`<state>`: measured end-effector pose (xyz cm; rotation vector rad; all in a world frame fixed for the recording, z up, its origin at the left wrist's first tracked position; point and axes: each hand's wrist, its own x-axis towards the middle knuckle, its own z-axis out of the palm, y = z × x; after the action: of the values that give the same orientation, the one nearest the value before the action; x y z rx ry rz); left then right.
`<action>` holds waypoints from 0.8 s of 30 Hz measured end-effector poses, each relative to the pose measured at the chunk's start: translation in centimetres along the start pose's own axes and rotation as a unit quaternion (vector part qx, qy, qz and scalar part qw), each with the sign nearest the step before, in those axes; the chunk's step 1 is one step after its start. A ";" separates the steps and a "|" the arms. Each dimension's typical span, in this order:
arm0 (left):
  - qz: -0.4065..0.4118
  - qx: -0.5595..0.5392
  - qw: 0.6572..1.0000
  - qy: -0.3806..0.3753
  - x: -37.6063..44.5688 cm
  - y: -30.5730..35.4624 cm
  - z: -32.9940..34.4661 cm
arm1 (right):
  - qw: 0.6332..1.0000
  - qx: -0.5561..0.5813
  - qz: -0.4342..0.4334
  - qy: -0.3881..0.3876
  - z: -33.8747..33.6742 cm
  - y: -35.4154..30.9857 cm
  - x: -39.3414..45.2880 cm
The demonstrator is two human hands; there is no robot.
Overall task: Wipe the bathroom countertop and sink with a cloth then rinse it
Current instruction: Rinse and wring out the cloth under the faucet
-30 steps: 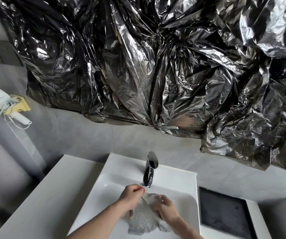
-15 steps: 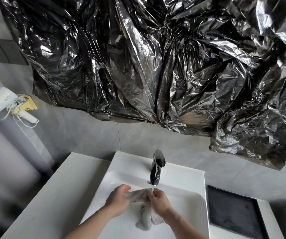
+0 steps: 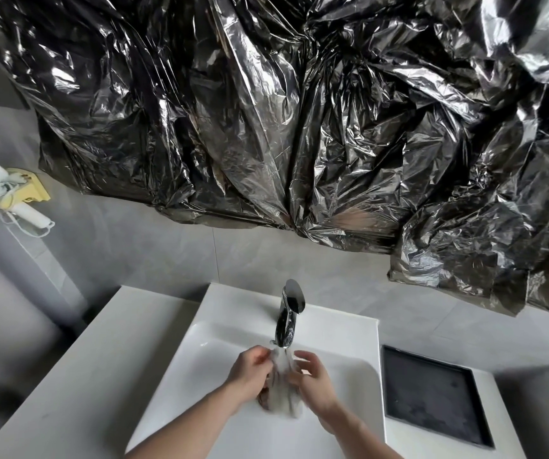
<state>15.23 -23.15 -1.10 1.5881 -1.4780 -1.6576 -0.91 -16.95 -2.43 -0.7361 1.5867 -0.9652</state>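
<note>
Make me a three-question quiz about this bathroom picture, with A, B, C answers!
1. Where is the cloth?
A. under the faucet, over the sink
B. on the dark tray
C. on the wall

2. What colour is the sink?
A. black
B. white
C. yellow

3. What are the hands doing?
A. both hanging free
B. left hand and right hand both on the cloth
C. turning the faucet

Answers: 1 A, the cloth hangs just below the spout. 2 B, the basin is plain white. 3 B, the left hand grips the cloth, the right presses against it.
</note>
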 end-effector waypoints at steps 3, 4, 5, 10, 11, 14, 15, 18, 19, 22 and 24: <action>-0.071 -0.164 0.984 -0.003 -0.1 1.3 0.7 | 0.999 -0.028 0.001 -0.037 -0.3 1.0 -0.2; -0.086 -0.202 0.976 0.001 -0.1 1.5 0.7 | 0.997 -0.061 -0.012 -0.048 -0.1 1.3 -0.1; -0.097 -0.225 0.970 0.005 -0.1 1.7 0.6 | 0.994 -0.093 -0.032 -0.051 0.1 1.3 -0.1; -0.098 -0.044 0.994 0.037 -0.2 -0.3 -1.6 | 0.988 -0.143 -0.051 -0.009 1.6 0.9 0.6; -0.087 0.055 0.993 0.059 -0.1 -1.0 -2.2 | 0.988 -0.144 -0.060 0.002 1.9 0.3 0.3; -0.026 0.180 0.983 0.039 -0.5 -2.0 -2.9 | 0.982 -0.169 -0.079 -0.016 2.8 -1.2 -0.2; -0.008 0.170 0.985 0.008 -0.7 -2.0 -2.7 | 0.980 -0.178 -0.086 -0.028 3.0 -1.4 -0.1; 0.007 0.111 0.993 -0.031 -0.5 -1.9 -1.9 | 0.979 -0.171 -0.100 -0.042 3.3 -1.6 0.4; 0.007 0.104 0.994 -0.020 -0.3 -2.0 -1.8 | 0.981 -0.162 -0.098 -0.051 3.1 -1.3 0.7; 0.007 0.096 0.995 0.017 0.6 -2.2 -2.1 | 0.987 -0.136 -0.085 -0.030 2.6 -1.5 0.5; 0.002 0.064 0.998 0.026 0.4 -1.6 -1.8 | 0.992 -0.098 -0.083 0.001 1.9 -1.0 0.3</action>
<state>17.34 -23.68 -2.33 1.6806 -1.5885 -1.5329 0.87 -18.12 -1.85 -1.0172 1.6569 -0.9360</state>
